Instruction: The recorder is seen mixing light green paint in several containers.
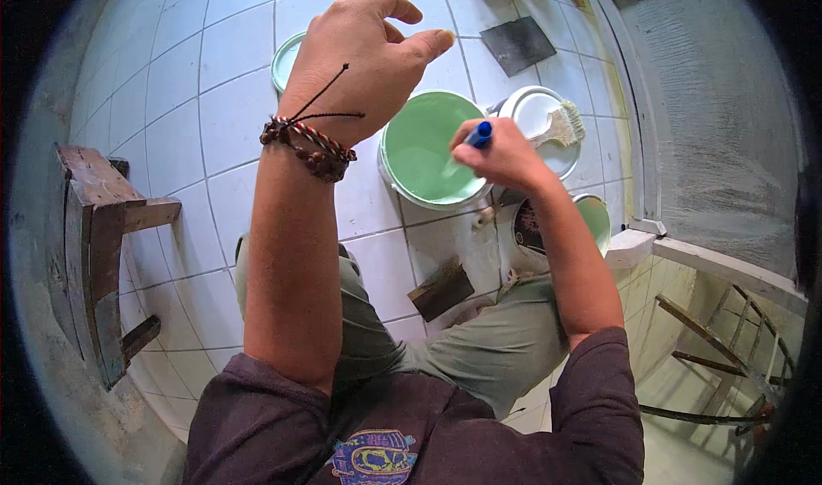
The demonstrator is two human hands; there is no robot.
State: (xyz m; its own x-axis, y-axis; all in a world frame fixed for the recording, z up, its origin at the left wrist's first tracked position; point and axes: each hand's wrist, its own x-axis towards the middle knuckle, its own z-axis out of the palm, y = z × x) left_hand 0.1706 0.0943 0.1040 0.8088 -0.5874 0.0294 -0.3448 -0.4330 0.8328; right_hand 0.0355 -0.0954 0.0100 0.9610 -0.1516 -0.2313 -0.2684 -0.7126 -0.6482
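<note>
1. Around, a white tiled floor [180,83]; a weathered wooden stool [90,245] off to the left, well apart from the hands.
2. Beside the round white bucket of pale green paint [424,147], a white lid [535,113] carrying a pale-bristled paintbrush [561,127]; further up, a dark flat square [516,44] on the tiles.
3. Behind the left hand [360,61], partly hidden by it, a pale green round lid [287,57].
4. Under the right forearm, a smaller can with green paint [592,220], mostly covered.
5. Near the knee, a dark rectangular piece [441,290] on the floor.
6. Left hand released, fingers loosely curled, raised above the floor just left of the bucket, touching nothing.
7. Right hand [505,155] clenched around a blue-handled tool [479,134], right at the bucket's right rim, with the tool's lower end dipping over the green paint.
</note>
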